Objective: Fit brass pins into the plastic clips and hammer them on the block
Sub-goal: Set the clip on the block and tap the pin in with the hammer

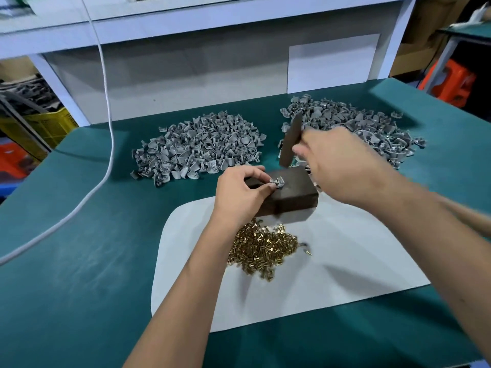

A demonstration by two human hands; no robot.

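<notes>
Clip (277, 181) in grey plastic sits on the top face of the dark block (289, 191), and my left hand (240, 192) pinches it there between thumb and fingertips, holding it at the block's left part. Whether a pin is already seated in it I cannot tell; it is too small and partly covered by my fingers.

My right hand (337, 163) is closed in a fist around the handle of the hammer (291, 140), which is raised above the block's far edge, its dark bar-like head tilted and clear of the clip. The hand is blurred.

The block rests at the far edge of a white sheet (345, 274) spread on the green table (79, 261). Near the block, on that sheet, lies a heap of brass pins (261, 249), partly under my left forearm.

Farther off on the green surface are two heaps of grey clips: one to the far left (196, 147) of the block, one to the far right (372, 128), behind my right hand. A white cable (109, 123) runs down across the table's left side.
</notes>
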